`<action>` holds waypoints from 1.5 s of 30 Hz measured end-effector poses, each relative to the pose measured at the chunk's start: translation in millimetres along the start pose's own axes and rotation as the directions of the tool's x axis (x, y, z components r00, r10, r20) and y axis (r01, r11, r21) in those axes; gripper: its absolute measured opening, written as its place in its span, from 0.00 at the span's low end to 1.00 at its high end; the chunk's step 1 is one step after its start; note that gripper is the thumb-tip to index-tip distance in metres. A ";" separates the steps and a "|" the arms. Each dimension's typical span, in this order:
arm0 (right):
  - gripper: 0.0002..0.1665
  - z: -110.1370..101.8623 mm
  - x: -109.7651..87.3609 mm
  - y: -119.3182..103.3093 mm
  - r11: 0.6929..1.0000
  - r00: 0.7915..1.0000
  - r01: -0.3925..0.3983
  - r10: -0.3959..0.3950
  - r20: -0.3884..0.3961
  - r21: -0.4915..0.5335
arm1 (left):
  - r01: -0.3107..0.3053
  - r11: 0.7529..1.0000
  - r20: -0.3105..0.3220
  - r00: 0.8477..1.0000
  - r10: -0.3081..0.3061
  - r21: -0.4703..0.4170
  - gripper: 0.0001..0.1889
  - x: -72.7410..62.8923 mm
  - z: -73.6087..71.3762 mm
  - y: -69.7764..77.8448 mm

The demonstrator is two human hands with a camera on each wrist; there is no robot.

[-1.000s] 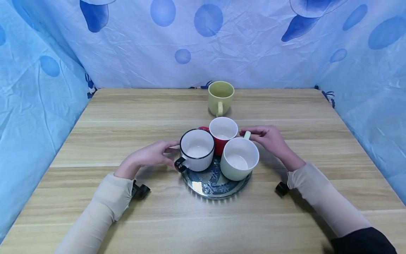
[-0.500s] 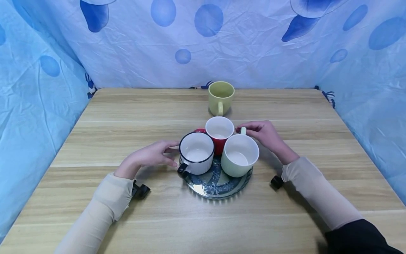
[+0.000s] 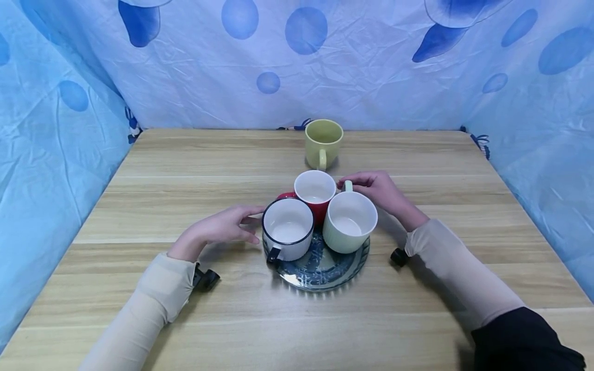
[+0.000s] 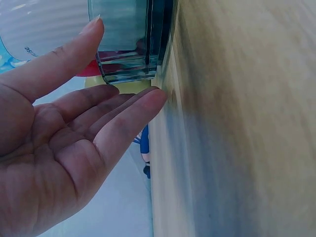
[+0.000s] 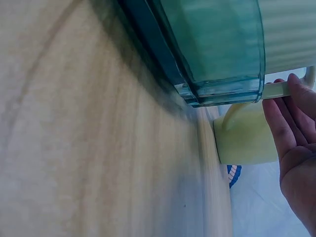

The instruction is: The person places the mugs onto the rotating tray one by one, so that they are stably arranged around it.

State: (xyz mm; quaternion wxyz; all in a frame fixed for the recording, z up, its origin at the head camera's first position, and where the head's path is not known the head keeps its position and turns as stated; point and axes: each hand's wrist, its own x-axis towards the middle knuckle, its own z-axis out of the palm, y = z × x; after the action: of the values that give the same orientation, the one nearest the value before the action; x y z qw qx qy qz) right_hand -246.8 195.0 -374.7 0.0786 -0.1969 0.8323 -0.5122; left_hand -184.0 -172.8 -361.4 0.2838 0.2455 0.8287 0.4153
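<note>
A round, clear-walled tray with a blue patterned base [image 3: 330,275] stands mid-table. It bears a white mug with a black rim and handle [image 3: 289,224], a red mug with white inside [image 3: 320,210] and a pale green mug [image 3: 349,229]. My right hand [image 3: 377,190] pinches the pale green mug's handle [image 5: 276,91] between thumb and fingers. At the tray's left side is my left hand [image 3: 226,226], its fingers extended and thumb apart. In the left wrist view the thumb lies close to the clear wall [image 4: 123,29]; whether it touches, I cannot tell.
A yellow-green mug [image 3: 323,144] stands behind the tray, near the wooden table's [image 3: 209,154] back edge. Blue patterned sheeting [image 3: 380,77] hangs behind and at both sides. Each wrist carries a small black camera, such as the left one [image 3: 206,280].
The tray and its mugs have turned counterclockwise: the pale green mug went back, the red one left, the black-rimmed one forward. My right hand moved left and away with the handle; my left hand stayed.
</note>
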 end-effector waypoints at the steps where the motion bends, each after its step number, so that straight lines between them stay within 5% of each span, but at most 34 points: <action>1: 0.17 0.5 1.3 -0.5 1.000 1.000 -0.001 0.001 0.002 -0.003 | 0.003 1.000 0.000 1.000 -0.003 -0.004 0.41 -0.4 -0.1 0.2; 25: 0.18 10.4 21.7 -11.1 0.999 0.997 0.004 -0.008 0.073 0.052 | -0.064 0.994 0.015 0.998 0.066 -0.094 0.45 -0.4 -0.8 -0.8; 38: 0.18 14.1 33.1 -17.6 0.990 0.997 -0.079 0.082 0.017 -0.116 | -0.093 0.990 0.024 0.995 0.096 -0.105 0.45 0.4 -0.7 -4.4; 45: 0.17 10.6 32.9 -20.0 0.982 0.998 -0.053 0.048 -0.030 -0.182 | -0.117 0.989 0.032 0.992 0.121 -0.093 0.47 2.0 0.1 -6.7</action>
State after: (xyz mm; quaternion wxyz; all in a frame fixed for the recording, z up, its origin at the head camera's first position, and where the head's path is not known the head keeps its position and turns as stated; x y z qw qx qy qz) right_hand -268.3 165.0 -359.6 0.0627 -0.1755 0.8815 -0.4339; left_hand -186.5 -175.1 -367.5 0.2849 0.2890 0.7873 0.4642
